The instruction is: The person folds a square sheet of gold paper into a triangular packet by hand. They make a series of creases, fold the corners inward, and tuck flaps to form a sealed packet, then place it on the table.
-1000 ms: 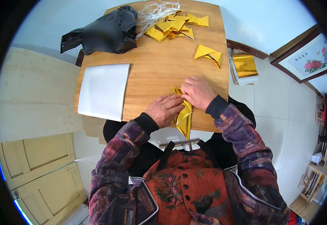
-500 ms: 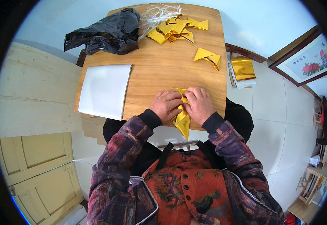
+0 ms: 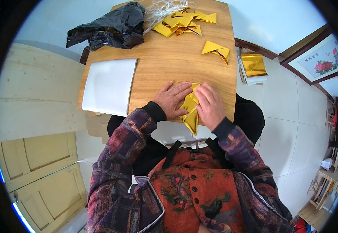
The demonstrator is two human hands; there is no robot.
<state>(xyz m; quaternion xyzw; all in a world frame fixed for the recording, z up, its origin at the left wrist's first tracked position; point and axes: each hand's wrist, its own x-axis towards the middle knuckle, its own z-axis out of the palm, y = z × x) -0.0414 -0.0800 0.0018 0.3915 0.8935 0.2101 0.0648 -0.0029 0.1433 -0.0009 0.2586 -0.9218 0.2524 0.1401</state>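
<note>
In the head view, a folded gold foil sheet (image 3: 191, 112) lies at the near edge of the bench (image 3: 157, 72), right of its middle. Its long axis runs from far to near; the near end tapers to a sharp tip that points toward the person and juts past the bench's edge.

The left hand (image 3: 173, 101) lies on the foil from the left, its grip spread flat, fingers reaching across the far part and pinching nothing visible. The right hand (image 3: 210, 106) is along the foil's right side; its fingers are blurred, so whether its grip has hold of the foil I cannot tell. Both hands hide part of the foil's sides and far half, leaving its folds there hard to read.

A white folded sheet (image 3: 109, 86) lies at left. At far right is a folded gold piece (image 3: 217, 49), with a heap of gold pieces (image 3: 178, 24) beyond, overlapping and hard to count. Left of the heap, a tangle of whitish strands (image 3: 163, 12) is cut off by the picture's top, beside a crumpled black plastic bag (image 3: 116, 27).
</note>
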